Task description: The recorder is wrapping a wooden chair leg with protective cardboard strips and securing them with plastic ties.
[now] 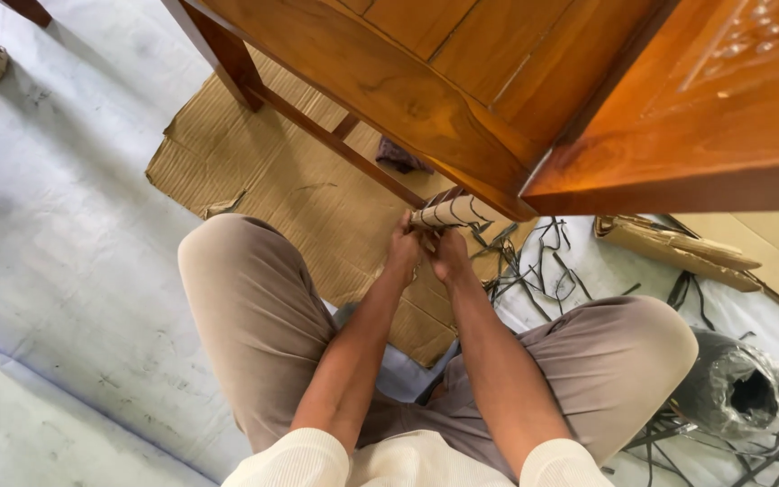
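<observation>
While both hands meet | left hand (pixel 404 250), right hand (pixel 449 253) fingers clamp wrapped leg (pixel 450 213) (just above)

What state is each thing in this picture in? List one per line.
Cardboard-wrapped wooden furniture leg: bound with dark strapping, held.
Left hand: closed grip on leg.
Right hand: closed grip on leg.
Flat brown cardboard sheet: torn, lying flat.
Cut dark straps: loose, scattered.

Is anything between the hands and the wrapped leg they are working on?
Nothing visible. The left hand and right hand are both already on the wrapped leg, gripping its lower end under the wooden furniture. The loose straps lie on the floor to the right, clear of the hands.
</observation>
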